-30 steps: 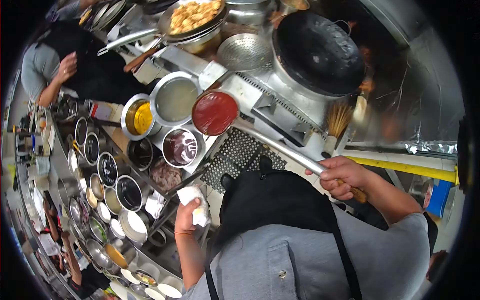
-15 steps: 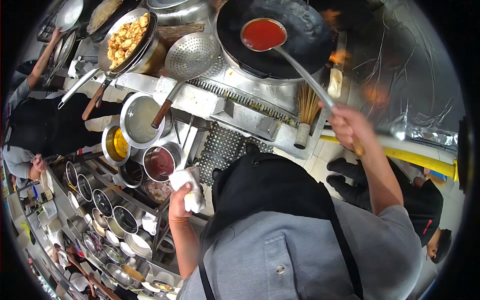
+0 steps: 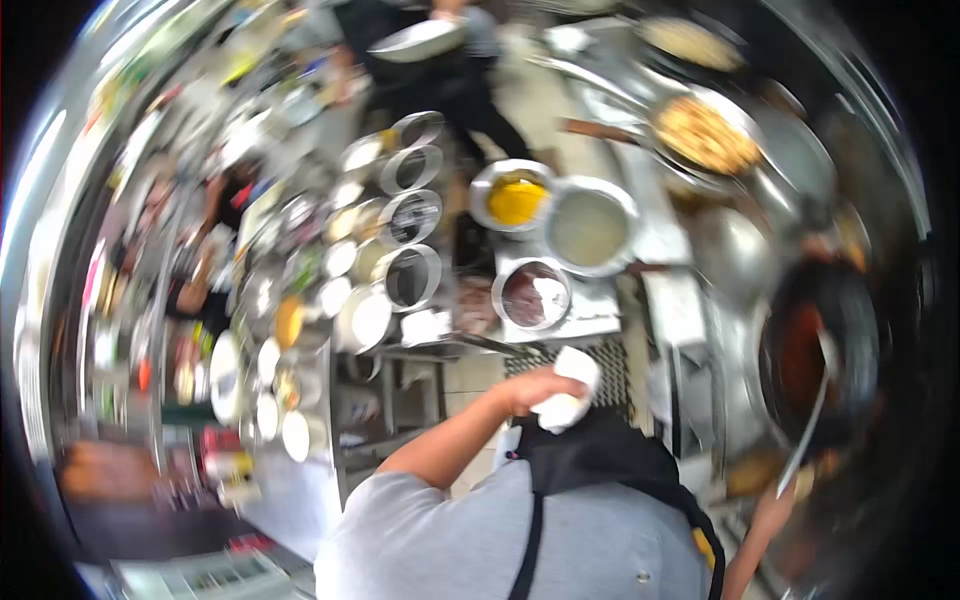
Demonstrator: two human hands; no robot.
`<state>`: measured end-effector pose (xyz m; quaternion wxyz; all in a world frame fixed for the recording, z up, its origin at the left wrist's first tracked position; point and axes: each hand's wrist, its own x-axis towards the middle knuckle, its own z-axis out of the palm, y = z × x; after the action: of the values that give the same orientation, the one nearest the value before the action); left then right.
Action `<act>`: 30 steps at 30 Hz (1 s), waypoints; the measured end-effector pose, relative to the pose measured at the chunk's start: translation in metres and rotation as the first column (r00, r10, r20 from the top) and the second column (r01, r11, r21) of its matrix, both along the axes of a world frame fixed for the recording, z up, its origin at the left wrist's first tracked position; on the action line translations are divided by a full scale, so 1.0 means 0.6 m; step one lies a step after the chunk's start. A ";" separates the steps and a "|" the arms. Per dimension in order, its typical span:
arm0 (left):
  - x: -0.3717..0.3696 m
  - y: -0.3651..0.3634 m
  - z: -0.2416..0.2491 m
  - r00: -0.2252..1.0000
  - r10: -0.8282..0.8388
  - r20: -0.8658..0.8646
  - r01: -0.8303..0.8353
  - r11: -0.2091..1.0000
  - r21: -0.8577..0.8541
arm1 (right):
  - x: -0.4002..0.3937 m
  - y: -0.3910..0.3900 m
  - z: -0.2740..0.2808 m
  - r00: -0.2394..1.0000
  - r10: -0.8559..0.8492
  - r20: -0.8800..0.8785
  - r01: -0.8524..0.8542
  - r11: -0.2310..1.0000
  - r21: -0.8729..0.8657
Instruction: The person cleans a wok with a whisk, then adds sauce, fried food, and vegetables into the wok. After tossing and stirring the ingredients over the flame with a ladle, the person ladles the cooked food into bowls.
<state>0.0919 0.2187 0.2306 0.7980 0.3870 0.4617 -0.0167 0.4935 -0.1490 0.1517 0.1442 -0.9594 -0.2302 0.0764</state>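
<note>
My left hand (image 3: 532,390) is closed round a folded white cloth (image 3: 570,388), held in front of my apron. At the right edge my right hand (image 3: 773,508), partly blurred, grips the handle end of a long metal ladle (image 3: 808,430). The ladle's head reaches into a black wok (image 3: 868,330), where red sauce (image 3: 800,350) covers part of the bottom. Whether the ladle still holds sauce is too blurred to tell. Just beyond my left hand stands a pot of dark red sauce (image 3: 520,300).
A bowl of yellow liquid (image 3: 517,200) and a pot of cloudy liquid (image 3: 590,228) stand ahead. Fried pieces (image 3: 705,135) fill a strainer near the stove. Several metal pots (image 3: 412,278) line the left counter. A co-worker (image 3: 425,75) carries a white dish (image 3: 418,42).
My view has swung left, smearing the picture. Red sauce that was in the raised ladle now lies in the wok, and the ladle head is lower. The cloth stays in my left hand.
</note>
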 end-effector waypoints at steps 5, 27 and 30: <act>-0.105 0.002 -0.006 0.985 0.169 0.043 -0.172 0.982 0.084 | -0.004 0.099 0.078 0.997 0.078 -0.016 -0.079 0.938 -0.338; -0.504 -0.192 -0.203 0.685 0.655 -0.320 -0.716 0.686 -0.127 | -0.533 0.616 0.088 0.146 0.949 -0.278 -0.888 0.249 0.386; -0.521 -0.180 -0.202 0.676 0.660 -0.328 -0.725 0.675 -0.138 | -0.549 0.595 0.058 0.089 0.889 -0.450 -0.908 0.259 0.331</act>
<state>-0.2205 0.1110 0.1095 0.7213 0.0691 0.6650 0.1810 0.1638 0.2081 0.1865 0.1114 -0.5479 -0.7105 0.4274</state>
